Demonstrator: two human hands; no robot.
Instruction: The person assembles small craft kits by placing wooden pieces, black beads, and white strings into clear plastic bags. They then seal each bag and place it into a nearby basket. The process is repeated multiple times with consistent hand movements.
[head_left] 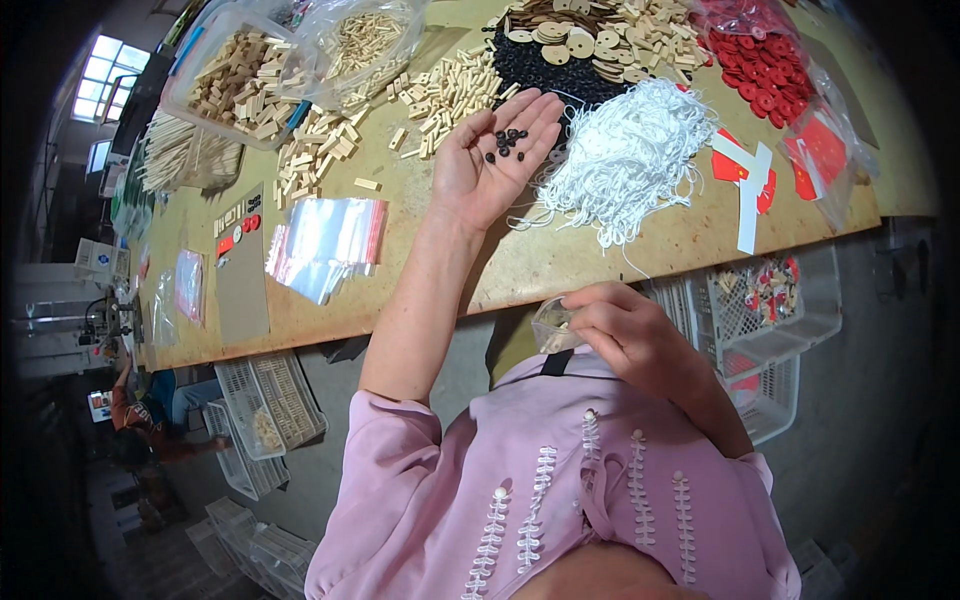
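Note:
My left hand (490, 165) is turned palm up over the table, fingers stretched and slightly cupped, and carries several small black beads (507, 142). Just beyond its fingertips lies a heap of black beads (530, 70). Near my waist, below the table edge, my right hand (630, 330) is closed on the rim of a small clear plastic bag (553, 322). Pale pieces show inside that bag, too blurred to name. Right of my left hand sits a tangled pile of white string (630, 150).
Small wooden pieces (455, 100) lie left of the beads, wooden discs (580, 42) behind, red discs (765, 75) at far right. Clear zip bags (330, 240) rest near the front edge. A plastic tub (180, 90) holds wooden blocks. Plastic crates (260, 400) stand below the table.

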